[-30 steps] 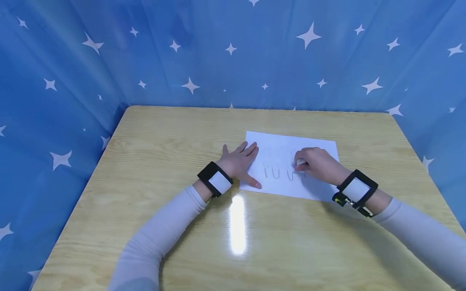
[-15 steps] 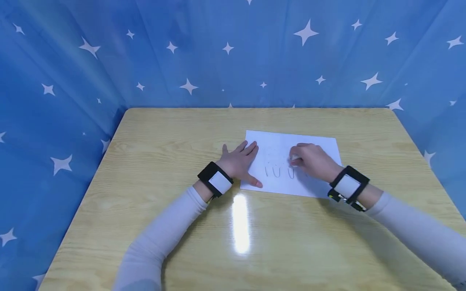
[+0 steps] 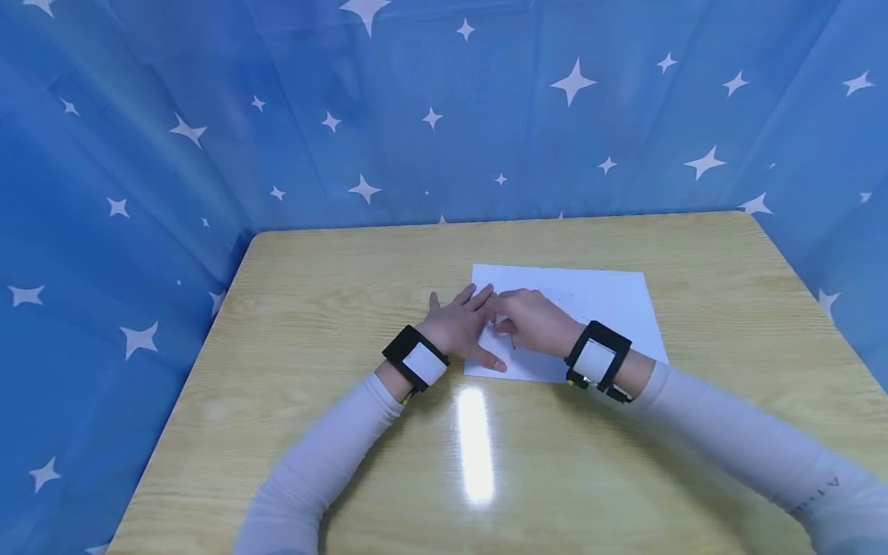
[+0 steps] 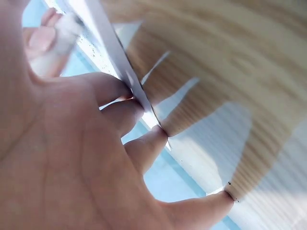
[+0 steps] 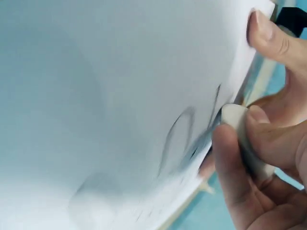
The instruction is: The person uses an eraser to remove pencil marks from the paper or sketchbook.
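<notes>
A sheet of white paper lies on the table, with my left hand pressing on its left edge, fingers spread. My right hand pinches a white eraser between thumb and fingers, low over the paper near the left fingertips. Beside the eraser, the right wrist view shows dark pencil strokes, one straight and one looped. From the left wrist, the fingertips sit at the paper's edge, and the eraser appears blurred behind the hand.
The wood-grain table extends around the sheet, with a bright light reflection in front of it. A blue curtain with white stars hangs behind and to the left. Each wrist wears a black strap.
My right hand has moved left across the paper with the eraser, from the sheet's middle to beside the left hand. The left hand stays on the edge. The head view has shifted slightly.
</notes>
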`<state>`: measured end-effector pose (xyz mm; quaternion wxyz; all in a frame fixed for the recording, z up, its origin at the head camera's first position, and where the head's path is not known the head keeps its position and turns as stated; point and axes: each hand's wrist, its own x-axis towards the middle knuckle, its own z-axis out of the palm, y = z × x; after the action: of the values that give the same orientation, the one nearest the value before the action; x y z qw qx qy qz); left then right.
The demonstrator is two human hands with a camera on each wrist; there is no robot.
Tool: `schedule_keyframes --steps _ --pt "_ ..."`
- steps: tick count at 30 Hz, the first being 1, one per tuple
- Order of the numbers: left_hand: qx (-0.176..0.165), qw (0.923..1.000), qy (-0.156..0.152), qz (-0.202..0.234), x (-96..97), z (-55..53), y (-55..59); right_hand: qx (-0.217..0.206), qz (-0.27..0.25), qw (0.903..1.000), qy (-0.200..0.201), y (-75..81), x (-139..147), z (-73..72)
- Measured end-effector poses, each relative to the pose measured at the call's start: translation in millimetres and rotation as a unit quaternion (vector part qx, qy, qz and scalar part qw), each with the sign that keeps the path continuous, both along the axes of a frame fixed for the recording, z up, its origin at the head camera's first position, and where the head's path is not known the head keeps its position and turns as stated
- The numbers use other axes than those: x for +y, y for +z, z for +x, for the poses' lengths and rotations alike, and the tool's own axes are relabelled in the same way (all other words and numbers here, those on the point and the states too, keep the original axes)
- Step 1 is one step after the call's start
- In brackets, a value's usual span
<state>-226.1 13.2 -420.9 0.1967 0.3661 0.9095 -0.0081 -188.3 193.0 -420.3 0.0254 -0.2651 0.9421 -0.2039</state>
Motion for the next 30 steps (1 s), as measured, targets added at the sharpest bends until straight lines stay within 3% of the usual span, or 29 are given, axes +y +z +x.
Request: schedule_keyframes --steps 2,5,9,11,16,20,25,27,30 --pt "0.01 0.9999 0.002 -0.005 -1.8 -2.9 5.6 0.02 0.018 0.9996 -0.011 5.2 14.5 2.7" --pt "0.026 0.9995 0.005 -0.016 -5.6 -8.2 14.9 0.042 0.032 0.9967 -0.061 8.1 48.9 11.6" --pt "0.027 0.9993 0.002 -0.025 -9.0 -10.0 18.9 0.037 0.037 0.9932 -0.104 4.4 78.0 22.1" --pt "0.023 0.9994 0.001 -0.028 -8.9 -7.9 14.9 0.029 0.031 0.995 -0.09 2.9 71.1 20.4" --pt "-0.006 1.0 -0.005 -0.003 -3.2 2.2 -2.0 0.018 0.014 0.9997 0.012 -3.0 16.2 7.0" --pt "-0.019 0.9996 -0.012 0.017 2.2 5.2 -7.8 0.042 0.048 0.9957 0.067 -7.4 -0.9 5.0" --pt "0.026 0.9995 -0.005 -0.018 1.5 -4.9 2.8 0.082 0.089 0.9924 0.022 5.1 43.5 15.0" --pt "0.036 0.999 -0.001 -0.027 -0.2 -9.7 8.1 0.077 0.093 0.9927 -0.001 8.3 69.1 20.5" --pt "0.031 0.9991 -0.003 -0.028 -1.7 -12.5 10.9 0.065 0.09 0.9938 -0.001 9.5 93.1 22.5"
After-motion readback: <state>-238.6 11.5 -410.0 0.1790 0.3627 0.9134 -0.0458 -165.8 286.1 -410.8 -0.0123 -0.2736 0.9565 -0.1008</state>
